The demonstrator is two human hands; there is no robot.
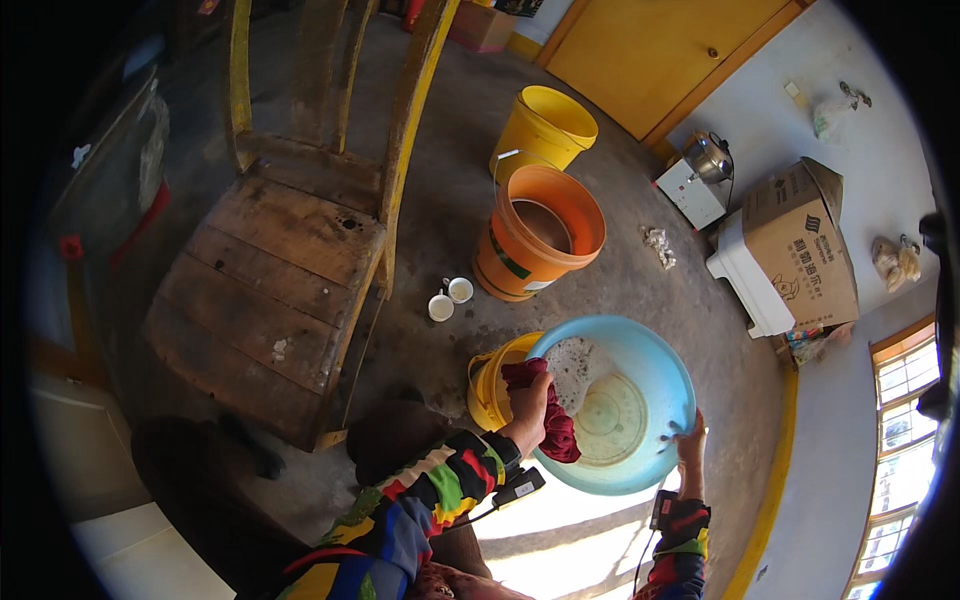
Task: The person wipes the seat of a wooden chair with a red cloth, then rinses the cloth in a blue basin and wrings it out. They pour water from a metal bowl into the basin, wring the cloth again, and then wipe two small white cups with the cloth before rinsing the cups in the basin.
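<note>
My left hand (530, 409) is closed on a bunched dark red cloth (559, 431) at the near left rim of a light blue plastic basin (660, 375). The right side of that basin is gripped by my right hand (690, 442), with fingers over the rim. Greyish suds and some liquid lie in the basin's left part. The basin overlaps a yellow bucket (484, 386) on its left; whether it rests on the bucket is hidden.
An orange bucket (499, 259) with liquid and a yellow bucket (517, 131) stand beyond. Two white cups (441, 307) sit on the concrete floor. A worn wooden chair (255, 292) is at left. A cardboard box (802, 255), a kettle (707, 159) and crumpled paper or plastic (660, 247) are at right.
</note>
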